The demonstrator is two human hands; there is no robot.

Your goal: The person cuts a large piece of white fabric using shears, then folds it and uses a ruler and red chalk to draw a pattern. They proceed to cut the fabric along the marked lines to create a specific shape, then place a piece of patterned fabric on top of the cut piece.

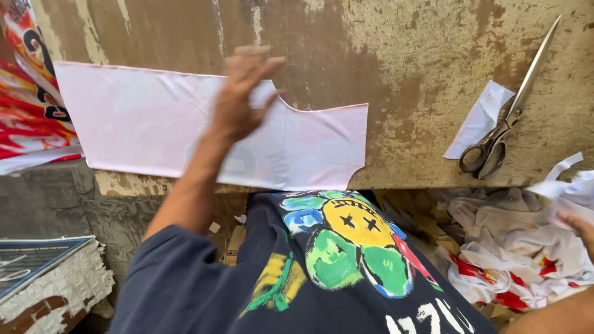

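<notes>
Here, my left hand (242, 93) hovers with fingers spread wide over the pink cloth piece (154, 124), which lies flat with its long axis left-right on the worn table (421, 68); my right hand (580, 227), grip unclear, touches white scraps (526, 247) well apart, below the scissors (504, 120).

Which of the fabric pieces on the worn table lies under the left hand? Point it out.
The large pale pink cut fabric panel with a curved neckline notch; the left hand is over it. The small white fabric scrap lies far right beside the steel scissors.
</notes>
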